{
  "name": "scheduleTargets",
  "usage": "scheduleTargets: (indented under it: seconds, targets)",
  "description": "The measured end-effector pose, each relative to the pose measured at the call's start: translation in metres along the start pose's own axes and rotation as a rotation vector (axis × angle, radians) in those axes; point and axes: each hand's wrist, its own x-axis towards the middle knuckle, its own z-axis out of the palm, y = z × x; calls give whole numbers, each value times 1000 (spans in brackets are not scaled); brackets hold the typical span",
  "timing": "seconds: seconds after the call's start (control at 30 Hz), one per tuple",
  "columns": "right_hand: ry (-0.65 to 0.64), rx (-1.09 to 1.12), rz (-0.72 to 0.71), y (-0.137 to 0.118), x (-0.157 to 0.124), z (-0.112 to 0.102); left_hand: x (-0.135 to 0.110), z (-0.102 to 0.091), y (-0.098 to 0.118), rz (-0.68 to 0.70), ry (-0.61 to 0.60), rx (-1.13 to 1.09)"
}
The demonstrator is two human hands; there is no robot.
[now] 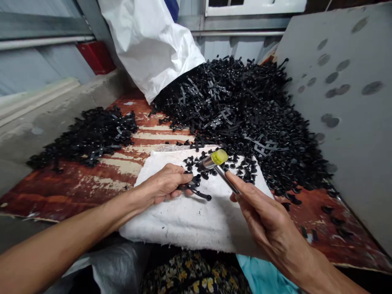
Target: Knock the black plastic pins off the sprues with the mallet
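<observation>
Gripping black, jointed, strip-like linkage (199, 194) over white cloth pad (183, 222), my left hand (170, 181) pinching its left end; slim free end is pointing right, slightly toward me. Right hand (266, 208) is clasping silver-metal mallet (218, 169), its yellow-faced head hovering just beyond linkage.

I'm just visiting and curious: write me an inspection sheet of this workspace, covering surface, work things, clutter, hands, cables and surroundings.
Surface: white cloth over a patchy red board.
Job's things: yellow-faced hammer; black strip piece.
Clutter: small black pieces scattered on the cloth; large black heap behind, smaller heap at left.
Hands: left hand holds the strip piece; right hand grips the hammer's handle.
Cables: nothing seen.
Surroundings: white sack; dark-spotted grey panel at right.
</observation>
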Motion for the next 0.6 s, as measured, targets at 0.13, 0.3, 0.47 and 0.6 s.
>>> scheduleTargets:
  seconds: [0.13,0.3,0.47,0.6]
  targets:
    - [-54,-135,-50,4,-1,4,3,-2,-2,19,-16,13]
    - [-39,-116,-76,1,-1,4,4,-4,-4,26,-42,-6]
    - [-91,-268,-101,2,-2,2,5,-4,-6,27,-35,-9]
    - [-99,-224,-55,1,-4,2,5,-4,-6,42,-54,-31]
